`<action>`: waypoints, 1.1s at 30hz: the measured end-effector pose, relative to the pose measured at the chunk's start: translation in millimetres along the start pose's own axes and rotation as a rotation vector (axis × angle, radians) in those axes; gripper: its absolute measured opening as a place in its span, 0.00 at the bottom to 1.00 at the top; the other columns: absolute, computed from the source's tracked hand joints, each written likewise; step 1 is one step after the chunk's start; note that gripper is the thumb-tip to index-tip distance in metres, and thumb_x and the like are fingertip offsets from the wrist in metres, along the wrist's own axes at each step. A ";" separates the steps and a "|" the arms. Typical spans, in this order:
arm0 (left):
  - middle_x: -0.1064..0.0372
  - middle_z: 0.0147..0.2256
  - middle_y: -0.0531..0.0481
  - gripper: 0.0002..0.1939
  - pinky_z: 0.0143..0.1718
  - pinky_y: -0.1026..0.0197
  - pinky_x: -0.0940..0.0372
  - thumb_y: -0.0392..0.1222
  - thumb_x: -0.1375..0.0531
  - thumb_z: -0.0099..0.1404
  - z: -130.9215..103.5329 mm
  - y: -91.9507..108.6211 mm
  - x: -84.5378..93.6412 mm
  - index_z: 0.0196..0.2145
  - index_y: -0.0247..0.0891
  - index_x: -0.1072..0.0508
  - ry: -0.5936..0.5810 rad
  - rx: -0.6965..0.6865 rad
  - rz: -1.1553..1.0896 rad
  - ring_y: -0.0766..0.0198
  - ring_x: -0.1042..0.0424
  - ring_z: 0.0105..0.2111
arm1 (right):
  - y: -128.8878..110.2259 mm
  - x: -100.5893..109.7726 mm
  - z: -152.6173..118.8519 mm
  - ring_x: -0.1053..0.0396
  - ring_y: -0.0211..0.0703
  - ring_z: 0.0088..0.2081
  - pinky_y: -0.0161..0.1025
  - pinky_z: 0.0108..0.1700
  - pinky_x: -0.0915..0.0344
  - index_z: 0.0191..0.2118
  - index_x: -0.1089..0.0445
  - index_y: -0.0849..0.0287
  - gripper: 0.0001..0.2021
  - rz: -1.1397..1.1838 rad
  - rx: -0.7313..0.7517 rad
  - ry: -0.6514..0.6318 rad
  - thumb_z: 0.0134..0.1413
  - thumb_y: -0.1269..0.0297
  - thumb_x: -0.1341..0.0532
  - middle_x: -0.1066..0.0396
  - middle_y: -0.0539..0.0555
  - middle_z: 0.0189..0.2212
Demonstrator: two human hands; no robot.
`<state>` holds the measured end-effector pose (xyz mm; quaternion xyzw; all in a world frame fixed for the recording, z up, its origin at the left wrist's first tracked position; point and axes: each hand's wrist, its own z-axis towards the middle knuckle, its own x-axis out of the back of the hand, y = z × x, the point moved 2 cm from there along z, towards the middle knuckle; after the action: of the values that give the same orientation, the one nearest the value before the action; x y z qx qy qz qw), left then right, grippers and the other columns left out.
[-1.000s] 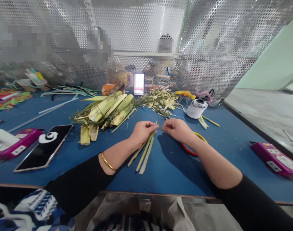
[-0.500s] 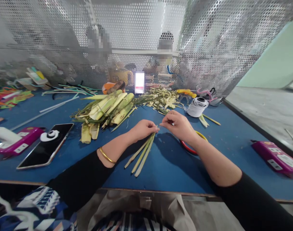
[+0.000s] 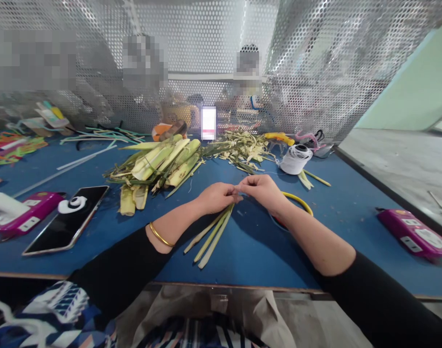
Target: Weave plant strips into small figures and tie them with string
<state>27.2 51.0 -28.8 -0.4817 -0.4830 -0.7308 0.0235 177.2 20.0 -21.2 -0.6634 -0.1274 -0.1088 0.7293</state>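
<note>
Three pale green plant strips fan out toward me over the blue table. My left hand is closed on their gathered upper ends. Against its fingertips, my right hand is pinched closed; whatever lies between its fingers is too small to make out. Beyond the right hand stands a spool of white thread, with a faint line of thread trailing on the table. A yellow and red ring-like handle lies partly under my right forearm.
Thick cut stalks are heaped at left, with peeled scraps behind my hands. A phone lies at left between me and the perforated screen. Purple power strips sit at both sides. People show blurred behind the screen.
My right hand has moved left, closing the small gap, and its fingertips now meet those of my left hand. The left hand keeps hold of the strips.
</note>
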 end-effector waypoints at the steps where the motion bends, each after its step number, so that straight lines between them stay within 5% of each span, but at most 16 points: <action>1: 0.36 0.22 0.54 0.12 0.28 0.65 0.48 0.47 0.45 0.59 0.0 0.8 -0.6 0.23 0.37 0.31 0.000 -0.004 0.018 0.65 0.38 0.26 | 0.5 -0.8 -0.5 0.44 0.33 0.21 0.35 0.26 0.47 0.22 0.28 0.62 0.12 0.038 -0.031 0.011 0.40 0.56 0.35 0.35 0.47 0.16; 5: 0.32 0.26 0.53 0.08 0.31 0.64 0.47 0.38 0.46 0.57 -1.6 3.9 -2.6 0.25 0.37 0.29 0.004 -0.022 -0.044 0.65 0.36 0.29 | 1.9 -3.2 -1.3 0.42 0.33 0.20 0.35 0.26 0.44 0.21 0.28 0.62 0.12 0.172 -0.088 -0.021 0.38 0.56 0.34 0.34 0.48 0.16; 8: 0.36 0.22 0.55 0.07 0.28 0.65 0.47 0.37 0.47 0.55 -3.1 4.9 -2.1 0.23 0.37 0.31 0.019 0.011 -0.211 0.67 0.39 0.25 | 0.2 1.4 0.1 0.38 0.34 0.23 0.36 0.30 0.39 0.30 0.24 0.61 0.12 0.233 -0.014 0.018 0.40 0.57 0.34 0.31 0.48 0.20; 11: 0.43 0.18 0.57 0.09 0.25 0.65 0.49 0.42 0.46 0.57 -3.6 4.8 -1.4 0.22 0.37 0.33 0.014 0.075 -0.411 0.70 0.45 0.20 | -2.1 13.1 2.2 0.35 0.35 0.25 0.37 0.33 0.37 0.36 0.24 0.60 0.13 0.126 0.062 0.118 0.43 0.59 0.36 0.28 0.50 0.26; 15: 0.44 0.19 0.57 0.09 0.24 0.65 0.50 0.44 0.44 0.56 -3.1 5.6 -1.1 0.22 0.37 0.34 0.008 0.077 -0.563 0.71 0.47 0.20 | -3.4 25.8 4.2 0.34 0.38 0.27 0.37 0.32 0.38 0.30 0.24 0.60 0.11 -0.074 0.099 0.071 0.45 0.58 0.38 0.27 0.52 0.26; 22: 0.45 0.18 0.58 0.12 0.24 0.65 0.50 0.47 0.45 0.58 -3.8 6.2 -1.9 0.23 0.36 0.33 0.011 0.064 -0.579 0.71 0.47 0.20 | 2.4 22.7 5.1 0.38 0.36 0.25 0.36 0.30 0.42 0.32 0.24 0.61 0.13 -0.089 0.061 -0.131 0.39 0.58 0.34 0.30 0.49 0.22; 33: 0.45 0.17 0.57 0.12 0.24 0.65 0.50 0.44 0.44 0.57 -4.8 9.5 -0.4 0.22 0.35 0.29 0.031 0.095 -0.578 0.71 0.47 0.20 | 7.0 15.0 5.9 0.45 0.34 0.23 0.34 0.27 0.48 0.25 0.28 0.62 0.12 -0.127 0.060 -0.057 0.43 0.56 0.37 0.35 0.47 0.18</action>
<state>28.8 42.3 -23.0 -0.3115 -0.6334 -0.6910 -0.1559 193.4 26.7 -22.3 -0.6346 -0.1930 -0.1319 0.7366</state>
